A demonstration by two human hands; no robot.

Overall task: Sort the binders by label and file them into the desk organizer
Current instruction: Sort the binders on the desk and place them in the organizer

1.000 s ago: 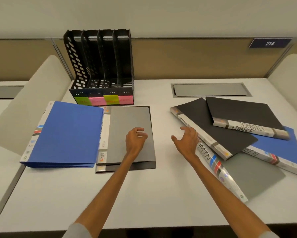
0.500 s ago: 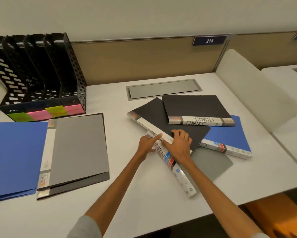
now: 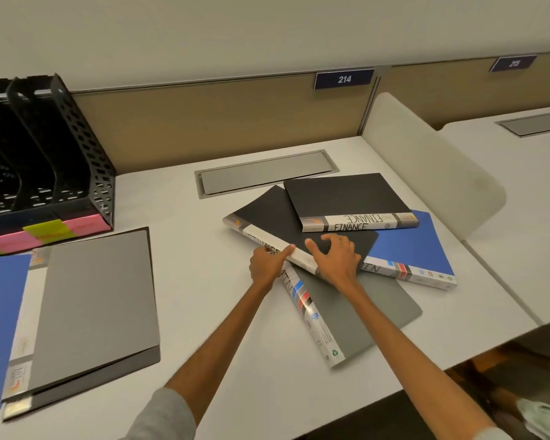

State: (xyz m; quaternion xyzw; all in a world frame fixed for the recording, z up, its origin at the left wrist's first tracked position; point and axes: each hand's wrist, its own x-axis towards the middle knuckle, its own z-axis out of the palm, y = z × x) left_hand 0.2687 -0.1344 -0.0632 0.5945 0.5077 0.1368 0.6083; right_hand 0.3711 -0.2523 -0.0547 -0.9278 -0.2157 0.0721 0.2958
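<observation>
Desk (image 3: 235, 360): white, and all the binders lie flat on it
Grey binder (image 3: 372, 315): nearest on my right, its striped spine turned left and running away from me; its far end is tucked under the rest of the heap
Left grey binder (image 3: 99, 300): well apart on my left, closed, with its spine to the left; it rests over the edge of the left blue binder (image 3: 0, 322)
Left hand (image 3: 268, 262): it grips the black binder's white spine from the near side, thumb lying along the top edge and fingers curled below
Right hand (image 3: 337, 260): it clamps down on the same binder, fingers arched and thumb spread with the tips pressing the cover, the heel over the spine's near end
Black binder (image 3: 276, 214): on top of the grey one, lying at a slant, with the letters NCE showing on its spine
Blue binder (image 3: 407, 246): just right of my right hand, partly under the black one
Second black binder (image 3: 346, 196): further back, overlapping the far corner of the black binder, with FINANCE written on its spine
Desk organizer (image 3: 76, 147): black and perforated, far left, with sticky notes (image 3: 43, 232) along its front
Hatch (image 3: 264, 174): a grey lid set into the desk behind the heap
Plate (image 3: 344, 79): on the far partition, reading 214
</observation>
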